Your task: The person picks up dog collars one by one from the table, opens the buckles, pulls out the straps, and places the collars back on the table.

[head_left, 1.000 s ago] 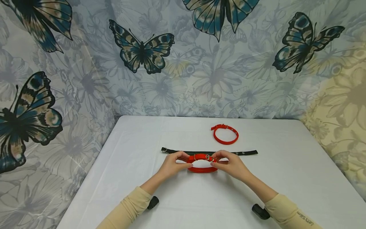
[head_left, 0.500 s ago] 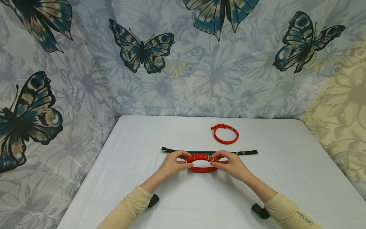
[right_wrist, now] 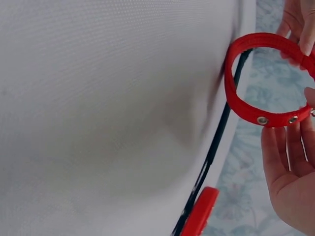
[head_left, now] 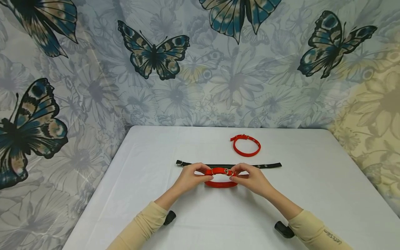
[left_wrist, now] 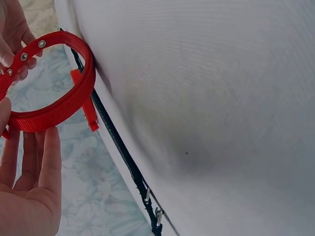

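A red collar (head_left: 221, 185) with a metal buckle and eyelets is fastened into a loop, its lower edge at the white table. My left hand (head_left: 189, 179) pinches its left side between thumb and fingers. On the buckle side, my right hand (head_left: 252, 179) pinches the strap the same way. In the left wrist view the loop (left_wrist: 59, 110) stands upright, eyelets showing along its strap. From the right wrist view, the red collar (right_wrist: 241, 105) again spans both hands. Just behind the hands lies a black collar (head_left: 270, 166), stretched out straight and partly hidden by them.
Farther back on the white table (head_left: 150, 146) lies a second red collar (head_left: 247, 154), buckled into a ring. Dark wrist cameras (head_left: 284, 229) sit at both forearms. A curtain with butterflies (head_left: 154, 55) hangs behind and beside the table.
Both hands keep holding the red collar in nearly the same place. The left hand has shifted very slightly to the right. The other collars lie still.
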Motion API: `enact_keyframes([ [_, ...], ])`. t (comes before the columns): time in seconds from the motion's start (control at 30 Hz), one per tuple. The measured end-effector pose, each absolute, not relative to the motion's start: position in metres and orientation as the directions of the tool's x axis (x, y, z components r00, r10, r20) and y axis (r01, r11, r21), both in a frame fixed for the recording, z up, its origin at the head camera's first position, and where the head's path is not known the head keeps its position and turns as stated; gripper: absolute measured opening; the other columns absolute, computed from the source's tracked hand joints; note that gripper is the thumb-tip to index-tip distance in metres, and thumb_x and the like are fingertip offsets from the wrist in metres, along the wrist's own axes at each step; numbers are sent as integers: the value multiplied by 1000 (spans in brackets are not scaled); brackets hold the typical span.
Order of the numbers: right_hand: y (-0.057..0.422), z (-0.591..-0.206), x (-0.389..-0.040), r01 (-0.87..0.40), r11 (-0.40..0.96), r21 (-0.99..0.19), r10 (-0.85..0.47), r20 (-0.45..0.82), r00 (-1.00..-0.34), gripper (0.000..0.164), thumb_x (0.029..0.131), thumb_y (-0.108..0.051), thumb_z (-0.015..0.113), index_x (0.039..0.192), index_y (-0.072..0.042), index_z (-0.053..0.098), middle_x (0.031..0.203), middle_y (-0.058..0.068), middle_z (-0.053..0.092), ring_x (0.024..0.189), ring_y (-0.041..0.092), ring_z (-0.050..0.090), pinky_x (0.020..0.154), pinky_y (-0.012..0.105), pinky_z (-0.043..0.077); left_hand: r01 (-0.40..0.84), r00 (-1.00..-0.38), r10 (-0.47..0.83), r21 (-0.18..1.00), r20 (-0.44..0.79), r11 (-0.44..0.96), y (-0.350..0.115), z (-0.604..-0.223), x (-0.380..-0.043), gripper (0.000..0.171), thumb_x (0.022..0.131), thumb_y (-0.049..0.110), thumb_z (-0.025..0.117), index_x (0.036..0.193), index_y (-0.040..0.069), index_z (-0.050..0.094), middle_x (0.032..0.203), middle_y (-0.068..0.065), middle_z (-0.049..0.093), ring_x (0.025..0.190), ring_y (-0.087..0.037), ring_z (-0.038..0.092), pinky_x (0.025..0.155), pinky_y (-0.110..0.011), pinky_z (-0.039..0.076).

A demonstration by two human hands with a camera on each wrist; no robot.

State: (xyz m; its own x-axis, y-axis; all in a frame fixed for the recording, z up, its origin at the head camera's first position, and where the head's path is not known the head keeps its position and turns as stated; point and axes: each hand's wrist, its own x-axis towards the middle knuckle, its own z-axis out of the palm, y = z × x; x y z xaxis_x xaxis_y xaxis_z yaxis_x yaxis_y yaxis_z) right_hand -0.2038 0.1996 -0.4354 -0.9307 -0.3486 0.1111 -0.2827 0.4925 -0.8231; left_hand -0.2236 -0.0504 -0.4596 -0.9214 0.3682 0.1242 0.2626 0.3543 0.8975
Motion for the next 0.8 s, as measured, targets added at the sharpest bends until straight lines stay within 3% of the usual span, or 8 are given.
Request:
enact_keyframes([
  [0.1, 198, -434, -204, -307, 473, -826, -360, 137, -923, 29, 79, -24, 73, 104, -12, 63, 97, -1, 63, 93, 19, 57, 79, 35, 52, 266, -920, 372, 896, 125, 356, -50, -457, -223, 21, 77, 22, 76, 95, 16, 68, 88, 6, 66, 85, -9, 61, 72, -20, 52],
  [0.2, 190, -416, -196, -328, 458, -827, -367, 160, -916, 30, 79, -15, 73, 106, -6, 62, 99, 5, 63, 94, 25, 57, 81, 44, 50, 264, -918, 377, 897, 121, 355, -50, -456, -223, 22, 76, 24, 76, 95, 17, 68, 87, 6, 66, 84, -8, 61, 71, -20, 52],
  [0.33, 186, -415, -197, -342, 441, -830, -374, 177, -911, 30, 80, -14, 72, 107, -5, 62, 100, 6, 63, 94, 26, 57, 82, 46, 50, 264, -918, 379, 896, 120, 358, -48, -456, -223, 23, 75, 25, 77, 95, 16, 68, 88, 4, 66, 86, -11, 61, 71, -20, 51],
  [0.6, 191, -441, -210, -367, 449, -815, -373, 202, -906, 28, 80, -34, 71, 105, -23, 63, 99, -9, 63, 91, 12, 57, 80, 32, 51, 285, -914, 381, 890, 140, 356, -47, -456, -222, 23, 76, 24, 76, 95, 15, 68, 87, 5, 66, 85, -10, 61, 71, -20, 51],
  [0.8, 189, -443, -209, -369, 455, -811, -362, 211, -908, 26, 80, -37, 70, 102, -28, 63, 96, -14, 62, 88, 9, 58, 78, 27, 51, 321, -904, 393, 874, 168, 365, -47, -456, -221, 21, 77, 22, 76, 95, 17, 67, 86, 8, 65, 83, -6, 60, 70, -19, 51],
])
